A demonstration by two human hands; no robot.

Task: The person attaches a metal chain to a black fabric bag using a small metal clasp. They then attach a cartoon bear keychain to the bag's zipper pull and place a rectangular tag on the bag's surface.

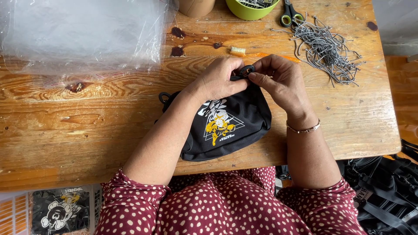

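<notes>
Lying flat on the wooden tabletop (87, 130), close to its near edge, is a small black fabric pouch (244, 126) with a white and yellow cartoon print inside a thin triangle on its face. A black loop (164, 96) sticks out at its far left corner. At the pouch's top edge sits a small black ring-shaped clip (247, 70), and both hands meet there. The left hand (217, 80) comes in over the pouch, its fingers (233, 65) curled and pinching the clip from the left. The right hand (281, 82), a thin bracelet (303, 129) on the wrist, has its fingers (261, 78) closed on the same clip from the right. Beyond the hands lie a pile of black-and-white cords (326, 48), green-handled scissors (291, 15), a green bowl (250, 11) and crumpled clear plastic sheeting (78, 35).
</notes>
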